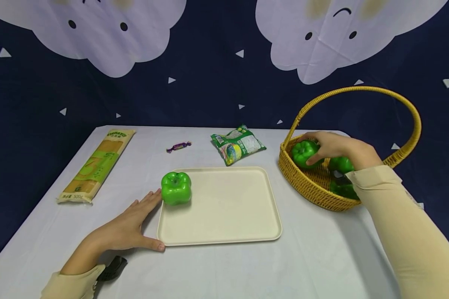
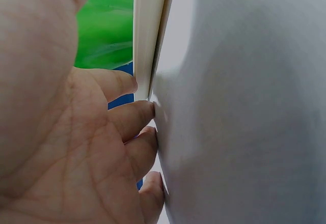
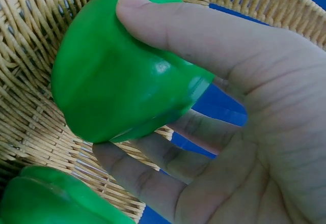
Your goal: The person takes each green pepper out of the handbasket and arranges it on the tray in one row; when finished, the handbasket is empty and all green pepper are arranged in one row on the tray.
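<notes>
In the head view my right hand point(image 1: 334, 146) reaches into a wicker basket point(image 1: 314, 191) and grips a green bell pepper point(image 1: 304, 153) at its left side. The right wrist view has the thumb on one side of that pepper point(image 3: 117, 76) and the fingers on the other. More green peppers point(image 1: 341, 165) lie in the basket, partly hidden by the arm. My left hand point(image 1: 125, 228) is spread at the left edge of a cream tray point(image 1: 224, 207), fingertips and thumb touching its rim. Another green bell pepper point(image 1: 176, 188) sits in the tray's upper left corner, close to those fingertips.
A yellow-green noodle packet point(image 1: 97, 166) lies at the table's left. Behind the tray are a purple wrapped candy point(image 1: 178, 146) and a green snack bag point(image 1: 237, 144). The basket's tall handle point(image 1: 359, 88) arches above the right wrist. A dark patterned cloth hangs behind the table.
</notes>
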A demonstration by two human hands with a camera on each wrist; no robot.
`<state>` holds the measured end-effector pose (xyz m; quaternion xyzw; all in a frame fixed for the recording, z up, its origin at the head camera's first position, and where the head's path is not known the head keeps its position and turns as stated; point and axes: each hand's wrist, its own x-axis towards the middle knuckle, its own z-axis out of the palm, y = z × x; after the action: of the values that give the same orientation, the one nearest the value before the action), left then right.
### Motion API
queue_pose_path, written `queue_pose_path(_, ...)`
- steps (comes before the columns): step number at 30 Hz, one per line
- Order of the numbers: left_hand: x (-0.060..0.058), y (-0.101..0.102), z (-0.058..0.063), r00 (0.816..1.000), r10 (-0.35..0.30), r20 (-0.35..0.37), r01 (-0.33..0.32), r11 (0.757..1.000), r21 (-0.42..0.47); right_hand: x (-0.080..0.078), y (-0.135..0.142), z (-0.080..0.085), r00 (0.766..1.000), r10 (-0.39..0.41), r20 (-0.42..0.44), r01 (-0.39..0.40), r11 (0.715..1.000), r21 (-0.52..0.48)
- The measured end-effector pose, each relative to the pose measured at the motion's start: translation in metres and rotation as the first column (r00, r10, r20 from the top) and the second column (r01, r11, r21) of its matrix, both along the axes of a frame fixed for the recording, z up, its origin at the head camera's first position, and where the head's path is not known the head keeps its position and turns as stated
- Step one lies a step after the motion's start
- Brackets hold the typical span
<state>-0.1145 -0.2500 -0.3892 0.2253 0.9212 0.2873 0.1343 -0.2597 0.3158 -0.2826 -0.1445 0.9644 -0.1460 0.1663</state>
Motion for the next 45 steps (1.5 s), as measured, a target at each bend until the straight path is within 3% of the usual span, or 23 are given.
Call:
queue_pose_path(13, 0.000, 0.001, 0.000, 1.000, 0.007, 0.001, -0.007, 1.000, 0.001, 0.009, 0.007, 0.024, 0.997, -0.044, -0.061, 0.045, 0.999, 0.021)
queue_pose_path(30, -0.001, 0.002, 0.000, 1.000, 0.011, 0.004, -0.011, 1.000, -0.009, 0.025, 0.008, 0.048, 0.989, -0.038, -0.145, 0.037, 0.999, -0.010)
queue_pose_path(45, 0.000, 0.001, 0.000, 1.000, 0.013, 0.005, -0.013, 1.000, -0.011, 0.041, -0.008, 0.058, 0.991, -0.043, -0.128, 0.039, 0.999, -0.036)
